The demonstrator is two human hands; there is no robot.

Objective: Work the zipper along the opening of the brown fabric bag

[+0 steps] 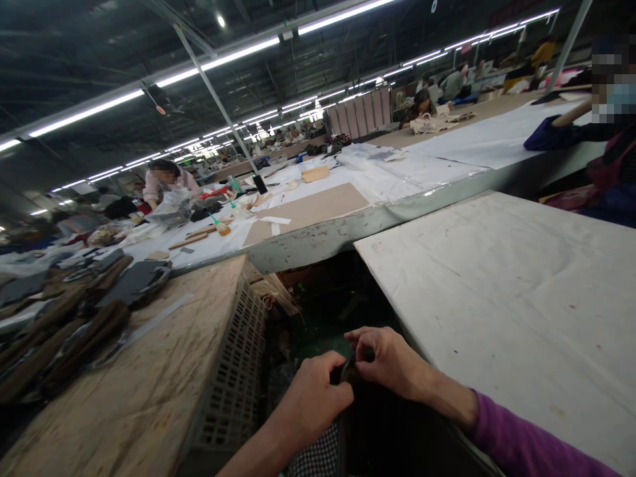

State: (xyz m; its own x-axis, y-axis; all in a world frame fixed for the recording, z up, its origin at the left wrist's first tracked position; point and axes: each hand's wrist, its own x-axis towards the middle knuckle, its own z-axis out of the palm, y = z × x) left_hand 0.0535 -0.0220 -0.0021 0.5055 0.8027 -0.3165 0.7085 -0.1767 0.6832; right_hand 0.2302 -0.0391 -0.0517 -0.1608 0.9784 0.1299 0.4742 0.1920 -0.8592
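My left hand (318,391) is closed at the lower middle, thumb and forefinger pinching the upper edge of a dark item (392,434). This item spreads over my lap; it is too dark to tell its kind. Close by on the right, my right hand (390,361) has its thumb and forefinger curled together at the same edge. A small brownish rim (350,372) shows between the two hands. Beneath my left forearm lies black-and-white checked cloth (318,454).
A white-covered table (517,298) stands at my right. On the left, a wooden board (163,344) beside a perforated plastic crate (233,371) bears dark brown pieces (84,318). Across the front runs a long worktable (318,238) with a glue bottle (221,227). Other people work around it.
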